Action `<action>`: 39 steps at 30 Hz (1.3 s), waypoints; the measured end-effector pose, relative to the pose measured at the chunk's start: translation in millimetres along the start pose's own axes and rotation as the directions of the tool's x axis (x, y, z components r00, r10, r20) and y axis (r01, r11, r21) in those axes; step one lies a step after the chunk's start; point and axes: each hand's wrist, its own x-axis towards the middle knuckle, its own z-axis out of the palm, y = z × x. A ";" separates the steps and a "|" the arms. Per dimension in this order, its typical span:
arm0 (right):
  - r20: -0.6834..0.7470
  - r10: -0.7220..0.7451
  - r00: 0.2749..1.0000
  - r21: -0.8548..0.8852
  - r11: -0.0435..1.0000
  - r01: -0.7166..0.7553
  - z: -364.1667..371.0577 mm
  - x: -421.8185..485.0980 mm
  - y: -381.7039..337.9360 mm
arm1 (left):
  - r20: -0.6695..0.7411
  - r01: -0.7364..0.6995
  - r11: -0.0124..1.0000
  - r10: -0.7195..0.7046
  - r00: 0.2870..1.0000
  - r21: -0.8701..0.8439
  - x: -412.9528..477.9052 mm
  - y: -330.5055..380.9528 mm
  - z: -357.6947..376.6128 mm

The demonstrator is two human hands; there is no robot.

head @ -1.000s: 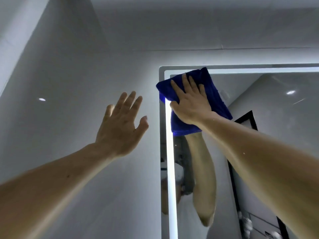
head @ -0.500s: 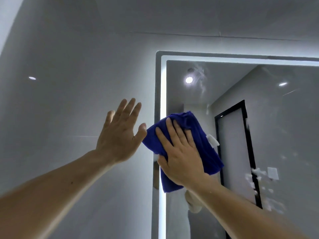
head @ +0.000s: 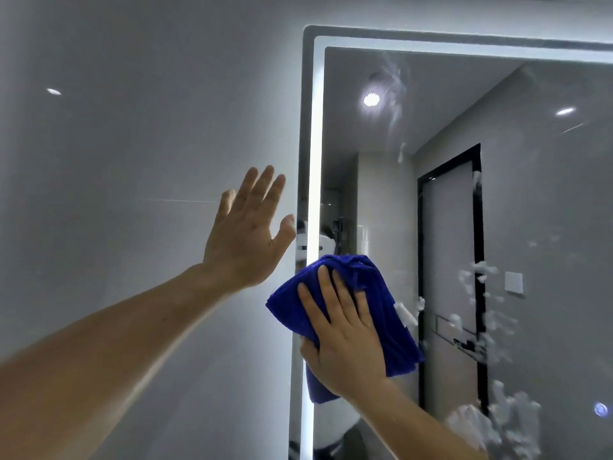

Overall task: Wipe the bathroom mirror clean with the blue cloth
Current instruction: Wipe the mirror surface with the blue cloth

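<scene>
Right hand (head: 345,333) is flat on the blue cloth (head: 374,293), fingers spread, palm pressing the folded cloth against the mirror (head: 431,127) near its left edge, low in the view. It is a press, not a grip: the fingers lie open across the fabric, and the cloth bunches out above and to the right of the knuckles. Left hand (head: 248,234) is up and open, empty, fingers together and thumb out, held flat toward the grey wall (head: 132,144) just beside the mirror's lit strip (head: 315,144); whether the palm actually touches the wall cannot be told from here. Over on the glass, white foam blobs (head: 481,270) dot the right side, with a thicker patch (head: 497,423) at the lower right and a faint smear (head: 394,81) up near the reflected ceiling light. A dark-framed door (head: 447,260) and a white wall switch (head: 513,283) show in the reflection. The cloth's lower edge overlaps the lit strip.
</scene>
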 end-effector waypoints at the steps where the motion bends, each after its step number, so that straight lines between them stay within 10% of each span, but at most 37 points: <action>1: 0.008 -0.006 1.000 0.004 1.000 0.006 3.2 -8.2 -3.1 | 0.001 -0.001 1.000 0.001 1.000 0.003 -4.3 0.5 1.5; 31: 0.258 -0.307 0.916 -0.038 0.944 0.327 73.3 -248.0 -18.7 | 0.037 -0.090 0.995 0.092 0.995 -0.053 -159.6 32.4 73.4; 39: 0.112 -0.096 0.989 0.009 0.995 0.095 40.3 -214.6 57.8 | -0.001 -0.120 0.992 0.120 0.993 -0.048 -150.8 57.9 90.8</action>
